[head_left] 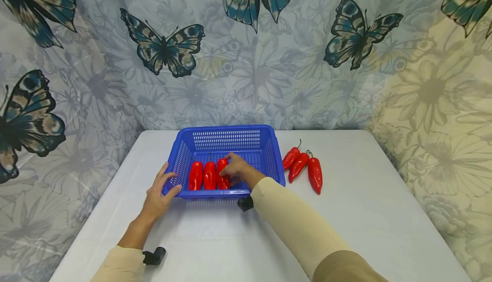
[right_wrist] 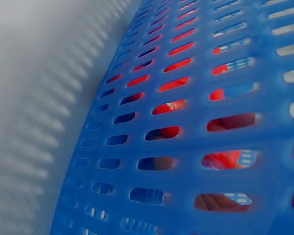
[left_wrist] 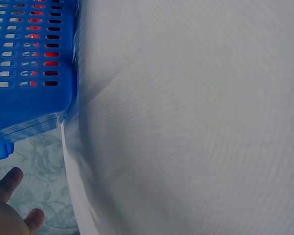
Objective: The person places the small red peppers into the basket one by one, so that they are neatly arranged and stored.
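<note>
Basket: blue perforated plastic, rectangular, set toward the far side of the white-covered table.
Left pepper in basket: red, laid lengthwise by the near wall, stem to the far side.
Middle pepper in basket: red, laid alongside, likewise with stem to the far side.
Right pepper in basket: red, last of the row, gripped and partly covered.
Right hand: reaching over the near rim, fingers and thumb clamped on the right pepper in basket; partly visible through the slots in the right wrist view, too little to tell how every finger lies.
Left hand: at the left near corner of the basket, fingers apart over the left rim, thumb reaching to the near rim; cannot tell how firmly pressed.
Loose peppers: three, red, close together on the table just right of the basket, stems to the far side; cannot tell whether touching the basket.
Sleeves: cream, with black wrist-worn devices beside the cuffs.
Backdrop: grey-blue floral fabric printed with teal butterflies, yellowish at right.
</note>
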`<act>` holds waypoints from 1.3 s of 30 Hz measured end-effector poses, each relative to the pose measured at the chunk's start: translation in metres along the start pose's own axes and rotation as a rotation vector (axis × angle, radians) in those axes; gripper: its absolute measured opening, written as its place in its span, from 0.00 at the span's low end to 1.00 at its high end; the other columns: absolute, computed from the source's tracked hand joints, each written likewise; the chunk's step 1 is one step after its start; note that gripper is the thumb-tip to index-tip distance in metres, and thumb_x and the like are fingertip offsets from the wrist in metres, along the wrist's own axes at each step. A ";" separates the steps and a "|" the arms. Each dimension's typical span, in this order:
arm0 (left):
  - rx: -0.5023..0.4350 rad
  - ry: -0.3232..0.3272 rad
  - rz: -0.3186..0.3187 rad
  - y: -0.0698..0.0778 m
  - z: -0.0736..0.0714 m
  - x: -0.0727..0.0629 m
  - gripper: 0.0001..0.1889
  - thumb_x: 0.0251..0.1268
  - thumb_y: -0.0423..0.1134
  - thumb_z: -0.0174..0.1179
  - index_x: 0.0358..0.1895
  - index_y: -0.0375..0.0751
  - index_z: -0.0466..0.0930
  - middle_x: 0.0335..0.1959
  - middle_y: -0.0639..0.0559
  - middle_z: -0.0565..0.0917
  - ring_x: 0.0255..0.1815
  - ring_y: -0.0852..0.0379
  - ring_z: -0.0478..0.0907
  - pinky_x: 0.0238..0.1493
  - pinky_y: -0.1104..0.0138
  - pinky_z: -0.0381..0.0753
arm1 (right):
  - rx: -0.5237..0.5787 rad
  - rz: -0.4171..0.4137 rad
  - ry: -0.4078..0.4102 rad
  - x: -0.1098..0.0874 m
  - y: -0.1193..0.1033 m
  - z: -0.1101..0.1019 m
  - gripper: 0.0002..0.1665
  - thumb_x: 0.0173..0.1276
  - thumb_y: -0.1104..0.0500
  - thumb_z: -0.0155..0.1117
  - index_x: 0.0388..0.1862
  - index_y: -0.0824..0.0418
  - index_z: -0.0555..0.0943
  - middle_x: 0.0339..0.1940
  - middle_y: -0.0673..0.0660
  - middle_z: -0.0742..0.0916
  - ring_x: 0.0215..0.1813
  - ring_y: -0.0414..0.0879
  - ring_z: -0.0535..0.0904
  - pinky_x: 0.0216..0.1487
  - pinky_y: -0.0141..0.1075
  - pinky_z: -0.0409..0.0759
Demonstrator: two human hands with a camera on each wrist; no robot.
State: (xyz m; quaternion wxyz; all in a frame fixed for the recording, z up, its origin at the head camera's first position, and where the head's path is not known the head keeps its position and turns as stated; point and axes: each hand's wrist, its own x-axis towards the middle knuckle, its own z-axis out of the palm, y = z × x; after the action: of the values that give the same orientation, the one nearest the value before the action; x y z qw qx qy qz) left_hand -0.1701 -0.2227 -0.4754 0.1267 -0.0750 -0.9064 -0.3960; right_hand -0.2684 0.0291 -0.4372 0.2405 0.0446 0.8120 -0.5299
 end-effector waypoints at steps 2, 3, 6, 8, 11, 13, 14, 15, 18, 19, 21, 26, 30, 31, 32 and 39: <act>0.001 0.001 -0.002 0.000 0.000 0.000 0.21 0.66 0.45 0.58 0.58 0.40 0.72 0.76 0.44 0.52 0.71 0.30 0.53 0.58 0.37 0.62 | -0.011 0.000 0.001 0.000 0.000 0.000 0.34 0.58 0.71 0.68 0.63 0.58 0.68 0.44 0.66 0.80 0.38 0.59 0.82 0.34 0.52 0.83; 0.002 0.000 -0.004 0.000 0.000 0.000 0.21 0.66 0.45 0.58 0.58 0.40 0.72 0.76 0.44 0.52 0.71 0.30 0.53 0.58 0.37 0.62 | -0.015 0.002 0.001 0.000 0.001 0.001 0.34 0.59 0.71 0.68 0.63 0.58 0.68 0.44 0.66 0.80 0.38 0.59 0.82 0.34 0.52 0.84; -0.001 -0.005 -0.009 0.000 0.001 -0.001 0.20 0.66 0.45 0.57 0.58 0.40 0.72 0.76 0.44 0.51 0.71 0.30 0.52 0.58 0.37 0.61 | -0.014 0.012 0.004 0.001 0.002 0.001 0.35 0.58 0.71 0.68 0.63 0.58 0.68 0.44 0.66 0.80 0.39 0.60 0.81 0.33 0.52 0.83; -0.001 -0.005 -0.009 0.000 0.001 -0.002 0.20 0.66 0.45 0.57 0.58 0.40 0.72 0.77 0.44 0.51 0.71 0.30 0.52 0.58 0.37 0.62 | -0.010 0.019 0.007 0.002 0.002 0.002 0.35 0.58 0.72 0.68 0.64 0.58 0.68 0.45 0.66 0.79 0.40 0.60 0.81 0.33 0.53 0.83; 0.002 -0.003 -0.003 0.000 0.000 -0.001 0.20 0.66 0.45 0.57 0.58 0.40 0.72 0.76 0.44 0.51 0.71 0.30 0.53 0.57 0.37 0.63 | -0.010 0.029 0.011 0.003 0.003 0.002 0.35 0.58 0.72 0.68 0.64 0.59 0.67 0.46 0.66 0.79 0.40 0.60 0.81 0.33 0.52 0.83; 0.003 0.000 0.004 -0.001 0.000 0.000 0.21 0.66 0.45 0.57 0.58 0.40 0.72 0.76 0.44 0.51 0.70 0.29 0.53 0.57 0.37 0.63 | -0.019 0.037 0.013 0.005 0.002 0.002 0.35 0.58 0.71 0.69 0.63 0.59 0.67 0.46 0.66 0.79 0.40 0.60 0.81 0.32 0.51 0.84; 0.003 0.002 0.007 -0.001 0.001 0.000 0.21 0.66 0.45 0.57 0.58 0.40 0.72 0.76 0.44 0.52 0.70 0.29 0.53 0.57 0.37 0.63 | -0.024 0.041 0.013 0.005 0.002 0.002 0.35 0.58 0.71 0.69 0.63 0.58 0.67 0.46 0.65 0.79 0.40 0.60 0.81 0.32 0.51 0.84; 0.001 0.005 0.009 -0.001 0.000 0.000 0.21 0.66 0.45 0.58 0.58 0.40 0.72 0.76 0.44 0.52 0.70 0.29 0.54 0.56 0.37 0.64 | -0.026 0.046 0.012 0.006 0.002 0.002 0.35 0.58 0.71 0.69 0.63 0.58 0.67 0.46 0.65 0.79 0.40 0.60 0.81 0.32 0.50 0.84; -0.007 0.011 0.012 -0.001 0.001 0.000 0.20 0.66 0.44 0.58 0.58 0.39 0.72 0.76 0.44 0.52 0.70 0.29 0.54 0.57 0.37 0.63 | -0.026 0.053 0.011 0.006 0.002 0.001 0.36 0.58 0.71 0.69 0.64 0.58 0.67 0.46 0.65 0.79 0.40 0.60 0.81 0.31 0.50 0.84; -0.009 0.013 0.012 -0.001 0.001 0.000 0.20 0.66 0.44 0.58 0.57 0.39 0.73 0.76 0.44 0.52 0.70 0.30 0.54 0.57 0.37 0.63 | -0.021 0.052 0.008 0.006 0.002 0.001 0.36 0.59 0.71 0.69 0.64 0.58 0.67 0.46 0.65 0.79 0.41 0.60 0.80 0.31 0.50 0.84; -0.011 0.016 0.012 -0.001 0.001 -0.001 0.20 0.65 0.44 0.58 0.57 0.39 0.73 0.76 0.44 0.52 0.70 0.30 0.54 0.57 0.37 0.63 | -0.017 0.053 0.009 0.005 0.002 0.001 0.36 0.59 0.70 0.69 0.65 0.58 0.67 0.47 0.65 0.78 0.40 0.60 0.80 0.31 0.51 0.84; -0.012 0.018 0.012 -0.001 0.001 0.000 0.20 0.65 0.44 0.58 0.57 0.39 0.73 0.76 0.44 0.52 0.70 0.29 0.54 0.57 0.37 0.63 | -0.036 0.050 0.024 0.003 0.003 0.000 0.36 0.60 0.68 0.68 0.66 0.58 0.66 0.46 0.66 0.79 0.36 0.60 0.81 0.31 0.52 0.83; -0.016 0.018 0.009 0.000 0.001 0.000 0.20 0.65 0.43 0.58 0.57 0.40 0.73 0.76 0.44 0.52 0.70 0.29 0.53 0.58 0.37 0.63 | -0.060 0.049 0.039 0.004 0.004 -0.001 0.38 0.59 0.69 0.69 0.67 0.59 0.66 0.44 0.66 0.80 0.34 0.59 0.82 0.29 0.51 0.83; -0.019 0.019 0.009 -0.001 0.001 0.000 0.20 0.65 0.43 0.58 0.57 0.40 0.73 0.76 0.44 0.52 0.70 0.30 0.53 0.58 0.37 0.63 | -0.064 0.049 0.042 0.005 0.004 -0.001 0.39 0.59 0.69 0.69 0.68 0.59 0.66 0.44 0.66 0.80 0.34 0.59 0.82 0.29 0.50 0.83; -0.020 0.019 0.008 -0.001 0.001 0.000 0.20 0.65 0.43 0.59 0.57 0.40 0.73 0.76 0.44 0.52 0.70 0.30 0.53 0.58 0.37 0.63 | -0.070 0.049 0.047 0.006 0.004 0.000 0.39 0.58 0.69 0.69 0.68 0.60 0.66 0.44 0.66 0.80 0.34 0.58 0.82 0.28 0.50 0.83; -0.016 0.016 0.007 -0.001 0.001 -0.001 0.20 0.65 0.43 0.59 0.57 0.40 0.73 0.76 0.43 0.52 0.70 0.30 0.53 0.57 0.38 0.64 | -0.063 0.052 0.054 0.005 0.003 -0.001 0.40 0.59 0.69 0.69 0.70 0.61 0.65 0.40 0.64 0.81 0.31 0.58 0.82 0.29 0.48 0.84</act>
State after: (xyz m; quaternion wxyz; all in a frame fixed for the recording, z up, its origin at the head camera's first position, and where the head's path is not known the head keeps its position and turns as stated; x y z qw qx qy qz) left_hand -0.1693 -0.2228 -0.4771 0.1347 -0.0761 -0.9019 -0.4032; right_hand -0.2725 0.0301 -0.4418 0.2336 0.0724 0.8331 -0.4961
